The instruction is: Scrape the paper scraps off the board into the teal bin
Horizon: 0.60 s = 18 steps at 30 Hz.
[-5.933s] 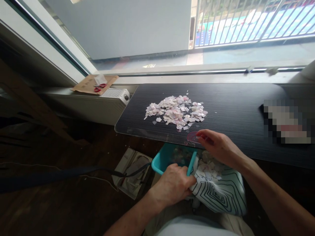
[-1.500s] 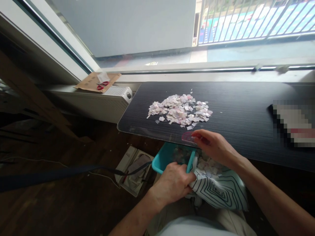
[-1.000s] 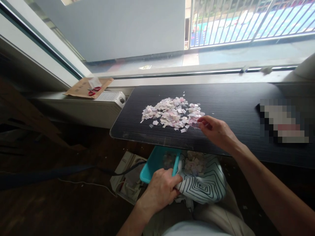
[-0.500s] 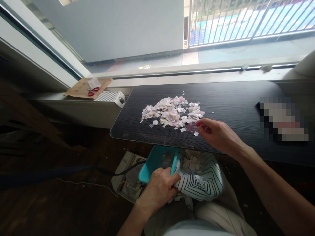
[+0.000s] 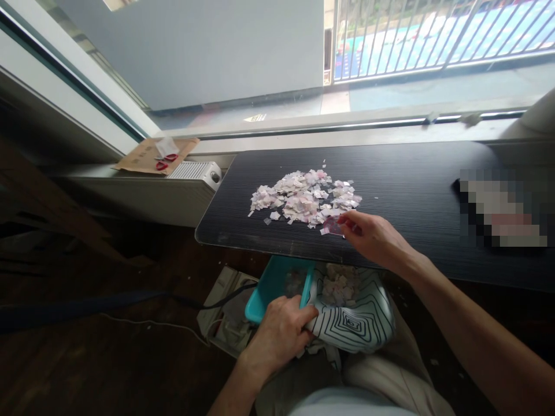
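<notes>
A heap of small pale paper-like scraps (image 5: 301, 199) lies on the dark wood-grain table (image 5: 416, 185). At the heap's near right edge, my right hand (image 5: 375, 234) is closed, pinching a thin see-through pinkish piece (image 5: 333, 225) held low against the tabletop. Below the table's front edge, my left hand (image 5: 281, 326) is wrapped round the rim of a teal plastic bin (image 5: 259, 303), together with the edge of a pale patterned bag (image 5: 353, 326). More scraps (image 5: 340, 287) sit in the bag's mouth, and some show dimly inside the bin.
Red-handled scissors (image 5: 167, 160) rest on a brown paper envelope (image 5: 145, 156) on the sill at left, beside a white radiator (image 5: 195, 170). At the table's right lies a blurred-out object (image 5: 498, 211). A pale box with cables (image 5: 223, 323) stands on the floor.
My right hand has slid a little left with the pinkish piece, bringing loose scraps at the near edge closer to the heap. My left hand keeps its hold.
</notes>
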Available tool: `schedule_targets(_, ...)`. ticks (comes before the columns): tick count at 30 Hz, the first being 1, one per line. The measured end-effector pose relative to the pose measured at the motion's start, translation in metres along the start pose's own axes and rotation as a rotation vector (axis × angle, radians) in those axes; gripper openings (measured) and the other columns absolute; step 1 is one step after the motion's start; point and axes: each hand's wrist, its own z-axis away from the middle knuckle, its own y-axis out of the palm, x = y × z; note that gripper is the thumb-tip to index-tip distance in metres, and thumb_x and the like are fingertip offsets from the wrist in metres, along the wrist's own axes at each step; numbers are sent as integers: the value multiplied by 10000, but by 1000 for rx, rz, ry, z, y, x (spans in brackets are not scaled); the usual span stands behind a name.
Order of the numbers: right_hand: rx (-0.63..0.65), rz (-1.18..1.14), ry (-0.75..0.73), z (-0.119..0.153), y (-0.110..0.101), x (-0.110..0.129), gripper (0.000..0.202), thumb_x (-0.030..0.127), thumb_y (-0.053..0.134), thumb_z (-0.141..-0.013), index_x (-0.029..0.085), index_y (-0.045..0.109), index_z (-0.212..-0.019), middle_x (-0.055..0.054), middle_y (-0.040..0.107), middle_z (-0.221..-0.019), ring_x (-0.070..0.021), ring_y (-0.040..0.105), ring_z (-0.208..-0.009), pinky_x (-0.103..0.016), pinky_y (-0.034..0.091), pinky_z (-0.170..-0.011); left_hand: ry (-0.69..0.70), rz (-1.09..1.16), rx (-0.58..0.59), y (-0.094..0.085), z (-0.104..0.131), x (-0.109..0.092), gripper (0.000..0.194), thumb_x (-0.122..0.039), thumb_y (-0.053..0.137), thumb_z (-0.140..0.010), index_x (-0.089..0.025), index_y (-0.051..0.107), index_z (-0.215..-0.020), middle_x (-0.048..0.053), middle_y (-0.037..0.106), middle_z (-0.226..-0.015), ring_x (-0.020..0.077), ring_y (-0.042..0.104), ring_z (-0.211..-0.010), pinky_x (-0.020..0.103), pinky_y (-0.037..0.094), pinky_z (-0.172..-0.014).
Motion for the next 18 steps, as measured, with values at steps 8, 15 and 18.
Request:
schedule_targets(8,16,136,79,31,-33,-23,152,264,522,-790,225,650,-863,-1,662,-671,-135,571,-556,-234,374,-521,13,28,-12,0,0,0,124,-168,572,-796,-220,641,-885,17,553,-760,186,510,-691,285,372,-639)
schedule_targets(15,-36,99,129,33,-30,-29,176,283,505,-814,225,638,-913,3,662,-698,-136,588,-600,-236,392,-551,43,16,-42,-1,-2,-2,98,-175,582,-794,-222,634,-863,9,537,-740,182,484,-668,285,348,-621)
schedule_targets(18,-45,163,132,32,-34,-30,151,271,519,-799,223,643,-871,3,649,-655,-139,576,-570,-240,372,-525,40,20,-55,0,-1,-2,99,-165,598,-779,-225,631,-852,6,542,-742,179,480,-658,288,341,-614)
